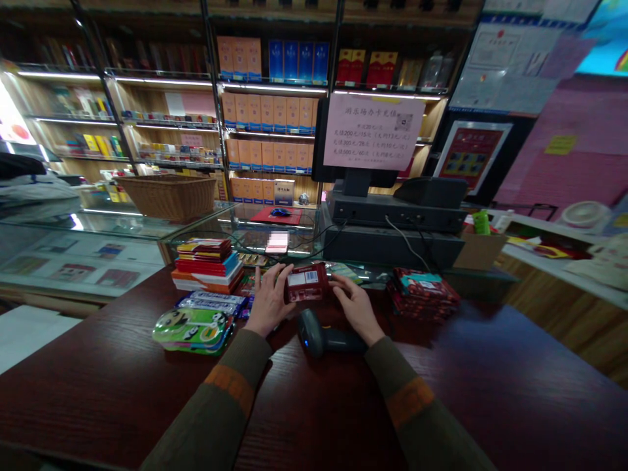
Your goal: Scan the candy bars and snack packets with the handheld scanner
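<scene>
Between my hands a small dark red packet [307, 292] is held up above the counter, its white barcode label facing me. My left hand [267, 299] grips it at the left edge, thumb below and fingers on top. At the packet's right edge are the closed fingertips of my right hand [359, 306]. Below the packet lies a black barcode scanner [326, 337] with a small blue light, its handle pointing right under my right wrist. A stack of dark red packets [424, 297] rests beyond my right hand.
Left of my hands are a pile of boxes [206, 265], blue-purple packs [210, 302] and green panda-print packs [193, 330]. A cash register [392, 219] with a sign-covered screen stands behind. A wicker basket [169, 196] sits on the glass case; stocked shelves line the back.
</scene>
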### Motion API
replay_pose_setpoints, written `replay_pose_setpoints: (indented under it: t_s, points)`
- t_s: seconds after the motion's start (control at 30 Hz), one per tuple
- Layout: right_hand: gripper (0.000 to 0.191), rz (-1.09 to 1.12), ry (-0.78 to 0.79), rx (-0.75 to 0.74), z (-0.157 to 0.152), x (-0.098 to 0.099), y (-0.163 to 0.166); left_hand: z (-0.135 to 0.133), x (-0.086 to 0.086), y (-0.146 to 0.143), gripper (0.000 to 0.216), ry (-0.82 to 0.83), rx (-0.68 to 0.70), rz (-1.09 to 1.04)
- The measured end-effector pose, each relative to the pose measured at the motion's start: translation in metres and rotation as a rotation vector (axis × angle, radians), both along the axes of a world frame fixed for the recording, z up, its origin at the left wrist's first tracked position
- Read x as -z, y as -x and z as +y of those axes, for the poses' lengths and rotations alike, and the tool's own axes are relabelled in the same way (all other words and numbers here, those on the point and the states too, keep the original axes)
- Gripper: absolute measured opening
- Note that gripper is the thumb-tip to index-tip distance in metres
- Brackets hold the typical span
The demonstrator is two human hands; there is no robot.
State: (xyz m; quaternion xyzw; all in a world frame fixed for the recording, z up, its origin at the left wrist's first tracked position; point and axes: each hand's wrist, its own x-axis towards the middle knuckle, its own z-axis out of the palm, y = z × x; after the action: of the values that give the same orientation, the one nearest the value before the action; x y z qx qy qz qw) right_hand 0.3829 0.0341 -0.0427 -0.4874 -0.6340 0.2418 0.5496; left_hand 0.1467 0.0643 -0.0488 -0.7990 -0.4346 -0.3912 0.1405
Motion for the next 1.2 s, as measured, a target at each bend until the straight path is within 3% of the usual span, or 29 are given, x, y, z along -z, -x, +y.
replay_pose_setpoints:
  t_s: [0.23, 0.33, 0.57, 0.67, 0.97, 1.2]
  points:
    - [0.036, -0.429, 0.014, 0.004, -0.023, 0.000, -0.026, 0.001, 0.002, 0.005, 0.085, 0.016, -0.025, 0.005]
    - [0.038, -0.579, 0.048, -0.066, -0.038, -0.002, -0.034, 0.002, 0.002, 0.006, 0.085, 0.018, -0.025, 0.013]
    - [0.069, -0.785, 0.099, -0.251, -0.066, -0.009, -0.034, 0.003, 0.005, 0.006, 0.087, 0.024, -0.033, 0.027]
    - [0.072, -0.835, 0.077, -0.263, -0.069, -0.008, -0.029, 0.003, 0.005, 0.006, 0.087, 0.021, -0.032, 0.030]
    - [0.047, -0.830, 0.031, -0.264, -0.070, -0.003, -0.023, 0.004, 0.005, 0.004, 0.084, 0.029, -0.018, 0.028]
    - [0.055, -0.809, -0.079, -0.216, -0.066, 0.002, -0.028, 0.005, 0.007, 0.004, 0.087, 0.021, -0.022, 0.025]
